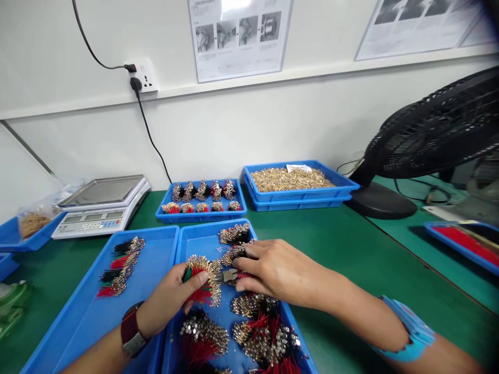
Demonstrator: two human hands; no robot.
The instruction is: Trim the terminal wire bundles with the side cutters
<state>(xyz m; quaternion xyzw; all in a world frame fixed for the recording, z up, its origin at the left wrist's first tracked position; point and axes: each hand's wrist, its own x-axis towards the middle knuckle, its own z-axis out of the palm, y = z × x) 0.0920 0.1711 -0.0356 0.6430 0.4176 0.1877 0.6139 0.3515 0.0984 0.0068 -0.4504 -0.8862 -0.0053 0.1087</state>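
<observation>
My left hand (pixel 169 296) grips a bundle of red, black and green wires (pixel 198 283) tipped with gold-coloured crimp terminals. My right hand (pixel 273 267) sits just beside that bundle, closed around the handles of small metal pliers (pixel 226 276), whose jaws point at the bundle. Both hands are over a blue plastic tray (pixel 216 227) holding several similar wire bundles. Another blue tray (pixel 144 234) to the left holds a few bundles (pixel 120 267) laid in a row. The plier handles are hidden by my right hand.
A digital scale (pixel 101 208) stands at the back left, near a bag of terminals (pixel 33 221). Blue trays of sorted bundles (pixel 200 200) and loose gold terminals (pixel 290 179) sit behind. A black fan (pixel 432 135) stands at right on the green tabletop (pixel 331 244).
</observation>
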